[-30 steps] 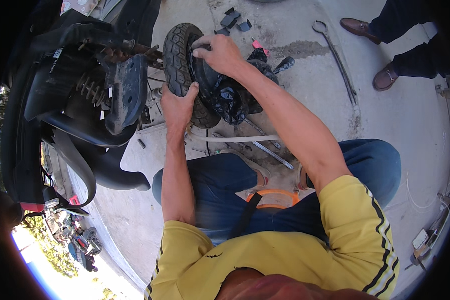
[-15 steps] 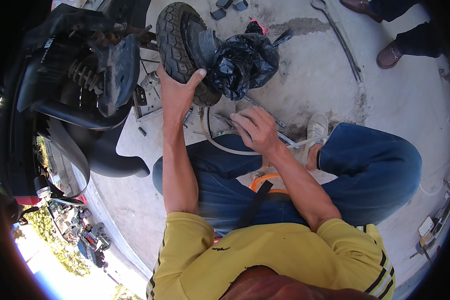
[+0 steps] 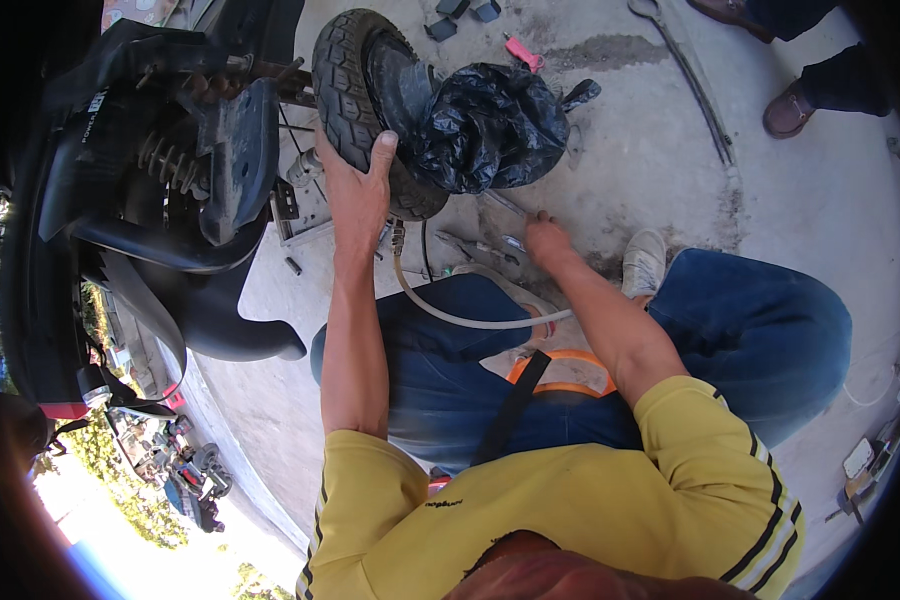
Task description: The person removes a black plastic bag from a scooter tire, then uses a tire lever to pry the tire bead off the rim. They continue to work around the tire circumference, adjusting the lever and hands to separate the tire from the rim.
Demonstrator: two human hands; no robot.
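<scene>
My left hand (image 3: 358, 183) grips the treaded tire (image 3: 345, 85) of a small wheel, thumb on its sidewall. Against the wheel's right side lies a crumpled black plastic bag (image 3: 495, 125). A pale hose (image 3: 470, 321) with a metal fitting (image 3: 398, 236) curves from below the tire across my legs. My right hand (image 3: 545, 237) is down by the metal bars (image 3: 502, 203) on the ground, fingers curled on a metal tool that it largely hides. Pliers-like tools (image 3: 475, 249) lie to its left.
A black scooter body (image 3: 150, 250) fills the left side. A long wrench (image 3: 690, 90), pink object (image 3: 523, 55) and dark blocks (image 3: 442, 28) lie beyond. Another person's shoes (image 3: 788, 108) are at upper right. Parked machinery (image 3: 185, 465) shows at lower left, assorted items (image 3: 855, 460) at lower right.
My right hand has left the wheel's rim and moved down and right to the tools on the ground. My left hand still holds the tire, which has shifted up in view.
</scene>
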